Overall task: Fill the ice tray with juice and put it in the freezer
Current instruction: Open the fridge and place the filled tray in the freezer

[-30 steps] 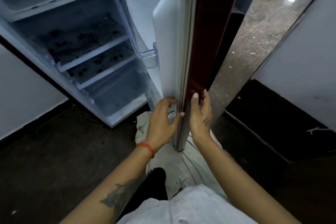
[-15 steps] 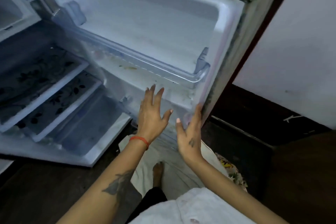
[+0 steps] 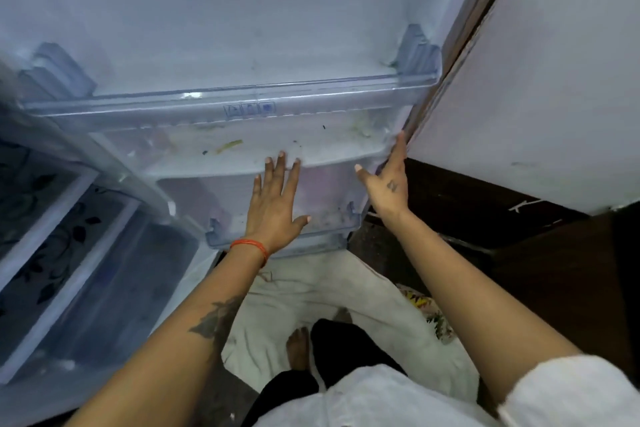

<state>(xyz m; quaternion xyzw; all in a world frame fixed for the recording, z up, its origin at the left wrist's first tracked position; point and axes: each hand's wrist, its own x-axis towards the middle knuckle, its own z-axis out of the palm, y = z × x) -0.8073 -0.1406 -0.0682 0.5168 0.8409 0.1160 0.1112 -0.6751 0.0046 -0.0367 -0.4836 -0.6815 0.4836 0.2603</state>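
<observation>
The fridge door (image 3: 242, 28) stands wide open, its white inner side facing me. My left hand (image 3: 275, 204) lies flat with straight fingers against the lower door shelf (image 3: 329, 222). My right hand (image 3: 389, 180) is spread open, its fingers touching the door's right edge near the wall. Neither hand holds anything. No ice tray or juice is in view. The fridge interior (image 3: 69, 253) with patterned glass shelves shows at the left.
A clear upper door shelf (image 3: 242, 104) with a few crumbs runs across the door. A white wall (image 3: 554, 80) with dark skirting is close on the right. A white cloth (image 3: 311, 295) lies on the dark floor around my bare foot (image 3: 298, 347).
The door has swung from edge-on to fully open toward the right wall. Both hands let go of its edge and now lie open on its inner side.
</observation>
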